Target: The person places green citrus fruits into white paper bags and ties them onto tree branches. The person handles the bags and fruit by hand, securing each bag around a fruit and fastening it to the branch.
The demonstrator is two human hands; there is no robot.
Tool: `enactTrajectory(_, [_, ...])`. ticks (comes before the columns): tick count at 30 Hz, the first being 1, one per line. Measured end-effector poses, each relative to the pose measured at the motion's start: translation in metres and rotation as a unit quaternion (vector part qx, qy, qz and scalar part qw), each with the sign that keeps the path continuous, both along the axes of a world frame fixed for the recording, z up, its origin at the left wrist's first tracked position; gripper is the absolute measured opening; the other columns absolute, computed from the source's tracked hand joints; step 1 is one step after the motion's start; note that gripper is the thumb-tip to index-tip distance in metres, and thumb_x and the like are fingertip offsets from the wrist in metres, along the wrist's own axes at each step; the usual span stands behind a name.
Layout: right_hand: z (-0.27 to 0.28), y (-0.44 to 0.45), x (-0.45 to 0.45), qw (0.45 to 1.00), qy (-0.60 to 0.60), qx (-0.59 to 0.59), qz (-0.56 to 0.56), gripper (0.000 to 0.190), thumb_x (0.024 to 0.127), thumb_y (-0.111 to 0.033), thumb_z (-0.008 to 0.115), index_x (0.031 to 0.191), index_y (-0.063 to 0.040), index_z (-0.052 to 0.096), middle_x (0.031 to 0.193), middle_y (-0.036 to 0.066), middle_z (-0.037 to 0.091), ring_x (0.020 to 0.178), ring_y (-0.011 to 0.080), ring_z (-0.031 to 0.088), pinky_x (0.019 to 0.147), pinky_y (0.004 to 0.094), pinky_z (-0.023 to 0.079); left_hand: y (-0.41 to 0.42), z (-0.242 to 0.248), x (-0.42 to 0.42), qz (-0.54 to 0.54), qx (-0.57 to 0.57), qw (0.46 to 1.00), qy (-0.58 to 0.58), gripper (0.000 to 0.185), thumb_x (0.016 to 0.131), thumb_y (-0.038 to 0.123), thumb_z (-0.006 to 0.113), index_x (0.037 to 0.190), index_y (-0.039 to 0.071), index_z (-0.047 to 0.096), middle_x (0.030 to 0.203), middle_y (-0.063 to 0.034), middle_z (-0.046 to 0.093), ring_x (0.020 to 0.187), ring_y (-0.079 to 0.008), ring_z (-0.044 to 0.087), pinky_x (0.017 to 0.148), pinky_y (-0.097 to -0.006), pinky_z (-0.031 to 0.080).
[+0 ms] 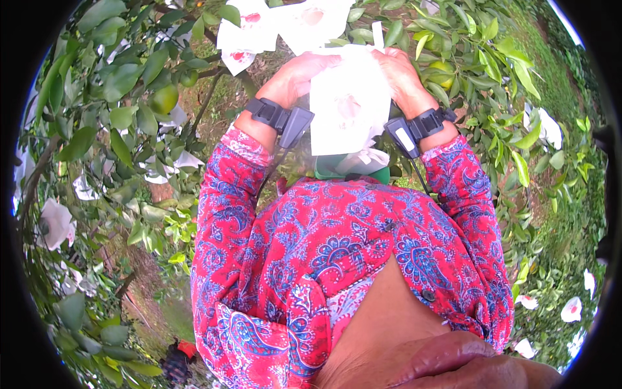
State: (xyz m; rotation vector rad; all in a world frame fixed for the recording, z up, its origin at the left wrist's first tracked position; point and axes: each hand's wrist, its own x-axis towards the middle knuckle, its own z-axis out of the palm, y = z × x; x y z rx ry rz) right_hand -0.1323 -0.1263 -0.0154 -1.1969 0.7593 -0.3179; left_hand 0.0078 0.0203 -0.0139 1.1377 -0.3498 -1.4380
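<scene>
A white fruit bag [347, 107] with a faint reddish print hangs between my two hands, washed out by glare. My left hand [303, 73] pinches its upper left edge. My right hand [398, 73] grips the upper right edge, where a narrow white strip [377, 35] sticks up. Whether a fruit is inside cannot be told. Below the bag, at my waist, is a green container [328, 167] with white bag material [365, 159] in it. More printed white bags [316, 19] hang just beyond my hands. Each wrist wears a black strapped device.
Leafy citrus branches surround me, with a green fruit [164, 99] at left and a yellowish-green fruit [441, 73] at right. White bags [57, 223] hang among the leaves on both sides. Grass [566, 126] lies at the right. A dark-clothed person [176, 364] appears at the lower left.
</scene>
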Motion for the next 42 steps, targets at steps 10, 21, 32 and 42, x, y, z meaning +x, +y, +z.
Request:
enactTrajectory(10, [0.010, -0.015, -0.022, 0.990, 0.055, -0.118, 0.057, 0.029, 0.088, -0.023, 0.061, 0.088, 0.006, 0.063, 0.075, 0.007, 0.064, 0.061, 0.0135, 0.060, 0.055, 0.0294, 0.050, -0.020, -0.025, -0.008, -0.037, -0.043, 0.992, 0.108, 0.038, 0.089, 0.011, 0.060, 0.122, -0.008, 0.051, 0.118, -0.0151, 0.061, 0.109, -0.0242, 0.059, 0.099, -0.0359, 0.046])
enactTrajectory(21, [0.032, -0.031, -0.096, 0.973, 0.113, -0.098, 0.175, 0.028, 0.093, -0.028, 0.055, 0.093, 0.000, 0.063, 0.081, 0.004, 0.065, 0.069, 0.0118, 0.062, 0.064, 0.0254, 0.052, -0.039, -0.036, -0.006, -0.051, -0.030, 0.993, 0.106, 0.037, 0.089, 0.014, 0.062, 0.119, -0.006, 0.053, 0.115, -0.0148, 0.062, 0.107, -0.0259, 0.060, 0.096, -0.0380, 0.047])
enactTrajectory(32, [0.027, 0.044, -0.132, 0.939, 0.122, -0.319, 0.035, 0.026, 0.086, -0.022, 0.067, 0.084, 0.003, 0.063, 0.074, 0.008, 0.064, 0.066, 0.0134, 0.058, 0.062, 0.0299, 0.047, -0.041, -0.046, -0.022, -0.006, -0.071, 0.983, 0.167, 0.038, 0.091, 0.015, 0.059, 0.123, -0.005, 0.051, 0.118, -0.0153, 0.060, 0.110, -0.0269, 0.058, 0.099, -0.0408, 0.045])
enactTrajectory(42, [0.020, 0.066, -0.137, 0.928, 0.059, -0.351, 0.110, 0.032, 0.092, -0.017, 0.057, 0.070, 0.003, 0.046, 0.059, 0.007, 0.041, 0.057, 0.0103, 0.037, 0.052, 0.0309, 0.037, -0.038, -0.056, -0.023, 0.008, -0.062, 0.982, 0.179, 0.039, 0.090, 0.013, 0.059, 0.125, -0.003, 0.051, 0.120, -0.0146, 0.061, 0.110, -0.0270, 0.058, 0.098, -0.0430, 0.044])
